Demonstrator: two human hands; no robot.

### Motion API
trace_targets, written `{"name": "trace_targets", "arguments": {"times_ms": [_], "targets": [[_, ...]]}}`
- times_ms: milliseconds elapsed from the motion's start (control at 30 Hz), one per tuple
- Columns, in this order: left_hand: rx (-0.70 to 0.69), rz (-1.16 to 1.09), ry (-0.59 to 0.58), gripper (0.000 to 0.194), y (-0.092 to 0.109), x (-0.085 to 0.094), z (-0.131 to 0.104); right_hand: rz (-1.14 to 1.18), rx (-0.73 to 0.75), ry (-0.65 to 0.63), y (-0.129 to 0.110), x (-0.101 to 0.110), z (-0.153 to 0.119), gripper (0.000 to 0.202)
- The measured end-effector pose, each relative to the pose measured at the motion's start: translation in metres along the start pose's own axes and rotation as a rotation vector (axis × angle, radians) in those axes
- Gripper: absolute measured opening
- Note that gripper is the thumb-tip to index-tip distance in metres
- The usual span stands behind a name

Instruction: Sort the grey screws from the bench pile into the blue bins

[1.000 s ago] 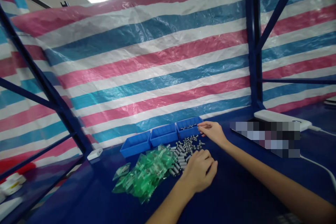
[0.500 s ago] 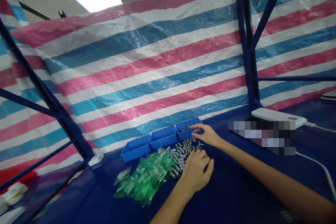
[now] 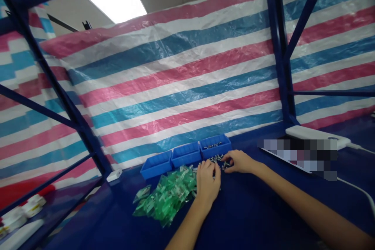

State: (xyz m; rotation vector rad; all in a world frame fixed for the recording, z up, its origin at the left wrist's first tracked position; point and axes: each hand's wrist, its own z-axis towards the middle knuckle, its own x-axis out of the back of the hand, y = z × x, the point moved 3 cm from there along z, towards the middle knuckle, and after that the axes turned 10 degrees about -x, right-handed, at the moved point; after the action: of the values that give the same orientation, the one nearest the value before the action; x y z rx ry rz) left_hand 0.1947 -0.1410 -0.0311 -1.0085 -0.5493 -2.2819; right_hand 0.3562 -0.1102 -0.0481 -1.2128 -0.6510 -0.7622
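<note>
My left hand (image 3: 207, 181) rests over a pile of small metal parts (image 3: 216, 159), its fingers bent and close together; whatever it holds is hidden. At the pile's right edge, my right hand (image 3: 238, 161) has thumb and fingertips closing on small metal pieces too tiny to make out. Behind the pile stands the right blue bin (image 3: 215, 151), with some small metal parts inside. The middle blue bin (image 3: 186, 157) and left blue bin (image 3: 156, 167) stand beside it, and no parts show in them. Green-tinted plastic bags (image 3: 168, 195) lie heaped left of my left hand.
A white power bank (image 3: 318, 136) with a cable lies at the right, by a blurred flat device (image 3: 304, 170). A small white box (image 3: 114, 175) sits by the left rack post. White containers (image 3: 33, 206) are at far left. Striped sheeting (image 3: 181, 66) hangs behind.
My right hand has drawn back from the right bin and come down to the metal parts. My left hand has shifted left and up over the pile. The camera view has shifted slightly.
</note>
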Motion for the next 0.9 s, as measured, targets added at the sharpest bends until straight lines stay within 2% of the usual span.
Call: {"name": "trace_targets", "arguments": {"times_ms": [100, 500, 900], "targets": [[-0.016, 0.003, 0.009, 0.033, 0.001, -0.001, 0.000, 0.040, 0.013, -0.035, -0.001, -0.002, -0.001, 0.030], [-0.048, -0.014, 0.020, 0.030, 0.004, 0.001, 0.000, -0.071, 0.018, 0.026, -0.013, -0.010, -0.006, 0.016], [-0.037, -0.006, -0.018, 0.031, 0.006, 0.003, 0.002, -0.071, -0.024, 0.083, -0.012, -0.013, -0.003, 0.019]]}}
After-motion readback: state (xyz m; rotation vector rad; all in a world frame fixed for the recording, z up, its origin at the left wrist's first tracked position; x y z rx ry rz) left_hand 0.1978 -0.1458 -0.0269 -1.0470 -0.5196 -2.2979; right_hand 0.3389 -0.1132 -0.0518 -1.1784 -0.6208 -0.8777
